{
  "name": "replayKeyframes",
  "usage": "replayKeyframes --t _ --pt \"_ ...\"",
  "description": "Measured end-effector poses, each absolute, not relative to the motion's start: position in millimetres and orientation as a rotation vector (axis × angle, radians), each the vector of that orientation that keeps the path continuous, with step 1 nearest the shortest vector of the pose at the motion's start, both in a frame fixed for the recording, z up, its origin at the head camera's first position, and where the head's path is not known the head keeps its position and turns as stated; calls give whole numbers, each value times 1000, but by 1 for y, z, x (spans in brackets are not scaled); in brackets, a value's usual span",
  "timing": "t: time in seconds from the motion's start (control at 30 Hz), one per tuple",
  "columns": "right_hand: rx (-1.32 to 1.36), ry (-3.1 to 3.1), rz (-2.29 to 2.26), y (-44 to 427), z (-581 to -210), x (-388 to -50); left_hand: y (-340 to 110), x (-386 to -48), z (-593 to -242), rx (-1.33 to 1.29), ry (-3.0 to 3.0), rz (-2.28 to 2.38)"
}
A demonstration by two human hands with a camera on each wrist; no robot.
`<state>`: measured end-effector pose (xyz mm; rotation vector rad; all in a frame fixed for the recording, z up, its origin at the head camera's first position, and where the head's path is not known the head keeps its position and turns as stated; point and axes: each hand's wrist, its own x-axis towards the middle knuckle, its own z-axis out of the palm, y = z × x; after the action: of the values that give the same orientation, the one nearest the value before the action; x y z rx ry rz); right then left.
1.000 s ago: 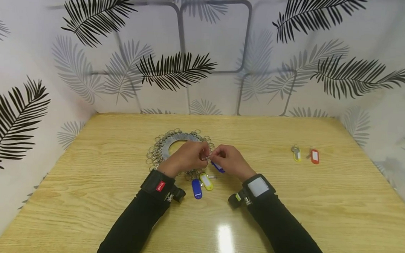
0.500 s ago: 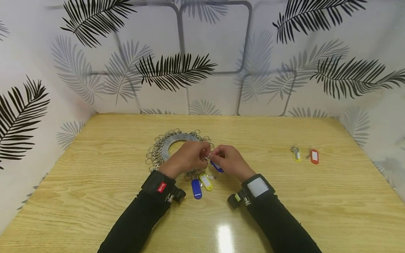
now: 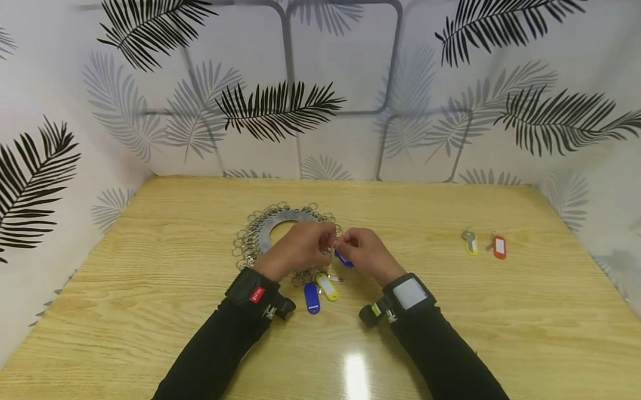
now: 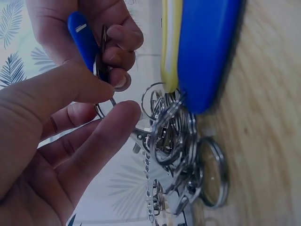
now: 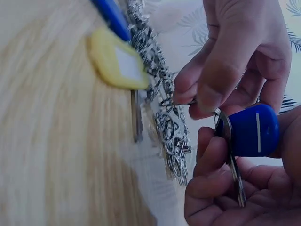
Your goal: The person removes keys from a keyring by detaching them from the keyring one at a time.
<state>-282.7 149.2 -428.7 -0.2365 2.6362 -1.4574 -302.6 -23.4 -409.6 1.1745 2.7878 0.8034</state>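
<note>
My left hand [image 3: 302, 245] pinches a small metal ring [image 4: 104, 106] between thumb and index finger, over the right side of a grey metal hoop [image 3: 268, 227] hung with many clips and rings. Facing it, my right hand [image 3: 366, 254] holds a blue key tag [image 5: 256, 131] and its key [image 5: 236, 176] by the fingers. The two hands meet at the ring. Just below them a second blue tag [image 3: 312, 298] and a yellow tag [image 3: 327, 287] with a key lie on the wood, beside the hoop's front edge.
At the table's right lie a yellow tag with a key [image 3: 470, 242] and a red tag [image 3: 499, 247] with a key. A leaf-patterned wall covering [image 3: 344, 147] stands behind the wooden table [image 3: 133, 311] and along its sides.
The held blue tag has tilted and risen slightly between the hands. Both hands keep nearly the same place and grip; the head view has shifted a little.
</note>
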Motion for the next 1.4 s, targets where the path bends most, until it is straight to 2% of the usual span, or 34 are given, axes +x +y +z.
replayKeyframes --t 0.3,0.53,0.83,1.4 --pt "-377 2749 -1380 148 -429 -282 -22 -301 -404 1106 2684 920" --pt "-300 2537 -1565 156 -427 -284 -22 -300 -402 1032 2699 857" --pt "-301 2545 -1559 156 -424 -283 -22 -301 -403 884 2755 758" --pt "-411 2629 -1459 154 -425 -285 -25 -301 -401 951 2799 736"
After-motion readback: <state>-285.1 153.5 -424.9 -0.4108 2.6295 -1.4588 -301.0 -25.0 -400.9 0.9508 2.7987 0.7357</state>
